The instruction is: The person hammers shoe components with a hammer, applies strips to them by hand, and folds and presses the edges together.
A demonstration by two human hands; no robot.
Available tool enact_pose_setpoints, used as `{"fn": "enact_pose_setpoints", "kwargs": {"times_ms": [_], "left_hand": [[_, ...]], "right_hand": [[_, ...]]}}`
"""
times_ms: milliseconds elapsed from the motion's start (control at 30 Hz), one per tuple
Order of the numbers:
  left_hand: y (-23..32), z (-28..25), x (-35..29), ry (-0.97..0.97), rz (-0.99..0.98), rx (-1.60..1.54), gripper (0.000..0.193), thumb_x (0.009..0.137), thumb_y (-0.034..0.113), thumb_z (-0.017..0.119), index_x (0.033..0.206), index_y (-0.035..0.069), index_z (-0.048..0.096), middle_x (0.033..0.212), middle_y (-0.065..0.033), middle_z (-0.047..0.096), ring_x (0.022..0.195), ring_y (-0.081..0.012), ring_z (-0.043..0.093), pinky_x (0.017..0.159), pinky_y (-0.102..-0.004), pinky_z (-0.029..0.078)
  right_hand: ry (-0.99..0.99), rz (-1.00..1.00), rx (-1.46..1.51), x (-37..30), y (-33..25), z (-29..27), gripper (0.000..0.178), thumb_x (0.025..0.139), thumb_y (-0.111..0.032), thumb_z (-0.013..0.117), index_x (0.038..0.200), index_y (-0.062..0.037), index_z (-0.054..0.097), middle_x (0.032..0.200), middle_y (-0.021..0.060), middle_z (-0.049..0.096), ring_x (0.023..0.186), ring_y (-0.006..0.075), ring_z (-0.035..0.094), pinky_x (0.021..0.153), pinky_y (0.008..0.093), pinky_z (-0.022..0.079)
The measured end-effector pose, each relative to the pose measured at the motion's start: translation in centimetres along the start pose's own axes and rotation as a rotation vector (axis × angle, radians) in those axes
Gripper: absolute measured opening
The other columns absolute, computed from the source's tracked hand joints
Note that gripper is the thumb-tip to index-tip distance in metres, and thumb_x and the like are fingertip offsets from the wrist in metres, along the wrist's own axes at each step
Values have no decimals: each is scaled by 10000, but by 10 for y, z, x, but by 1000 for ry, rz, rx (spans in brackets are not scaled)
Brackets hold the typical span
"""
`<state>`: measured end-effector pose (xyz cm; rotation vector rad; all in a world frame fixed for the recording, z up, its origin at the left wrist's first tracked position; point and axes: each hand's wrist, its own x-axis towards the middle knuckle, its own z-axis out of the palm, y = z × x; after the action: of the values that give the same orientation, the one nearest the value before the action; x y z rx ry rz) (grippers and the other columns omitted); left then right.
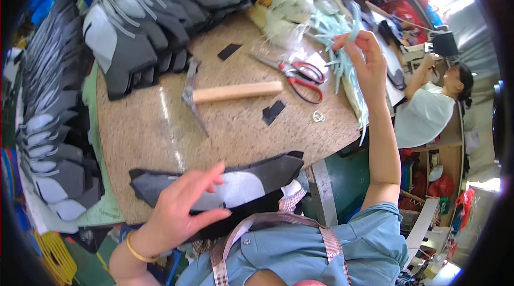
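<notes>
A dark shoe-upper piece with a light grey oval panel [242, 187] lies along the near edge of the worktable. Over its left part is my left hand [182, 203], thumb and fingers apart with nothing between them; whether it touches the piece I cannot tell. My right hand [369, 64] is raised at the table's far right, its fingertips pinched on a pale blue-green strip [355, 23]. Below and beside it lies a loose heap of similar strips [338, 66].
A hammer [238, 92] with a wooden handle lies mid-table, near red-handled scissors [304, 78] and small black scraps [273, 112]. Stacked dark and grey upper pieces [144, 29] stand at the back left, with another long row [51, 141] at far left. A co-worker [428, 109] sits at right.
</notes>
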<state>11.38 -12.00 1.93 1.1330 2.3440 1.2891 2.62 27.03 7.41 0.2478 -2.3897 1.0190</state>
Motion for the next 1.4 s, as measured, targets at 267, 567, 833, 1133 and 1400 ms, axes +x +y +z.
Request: {"fn": "enact_pose_setpoints", "kwargs": {"times_ms": [267,567,833,1133,1400], "left_hand": [[-6,1,33,252,-180,-660,318,931,31,625,1247,51,644,983,-53,652,740,-75,557,637,-228,445],[-19,10,-13,337,-255,-102,134,812,13,730,928,41,669,780,-64,648,632,-180,637,559,-292,501],[-27,17,-11,313,-200,-24,261,765,1,745,1005,70,668,830,-58,629,678,-215,633,561,-317,510],[-23,13,-3,87,32,426,588,603,-60,707,1111,235,740,1019,-29,621,748,-195,539,584,-289,504],[-28,18,-5,108,129,507,546,643,34,666,1172,163,710,964,0,569,686,-139,480,526,-230,442]], "right_hand": [[-776,210,485,-58,-120,78,354,839,28,711,1129,-18,514,890,96,680,672,129,670,594,241,521],[-638,344,250,-144,-103,77,152,817,23,723,958,5,667,767,86,653,611,147,651,541,255,506],[-549,244,22,-148,-102,85,166,807,37,724,962,-2,683,768,93,653,588,151,636,510,253,499],[-273,320,-79,-169,-98,71,171,782,80,737,932,4,705,834,86,666,655,129,647,538,233,524],[-337,614,-191,-157,-77,70,321,730,-36,834,936,-25,588,633,-12,521,527,52,441,475,207,351]]}}
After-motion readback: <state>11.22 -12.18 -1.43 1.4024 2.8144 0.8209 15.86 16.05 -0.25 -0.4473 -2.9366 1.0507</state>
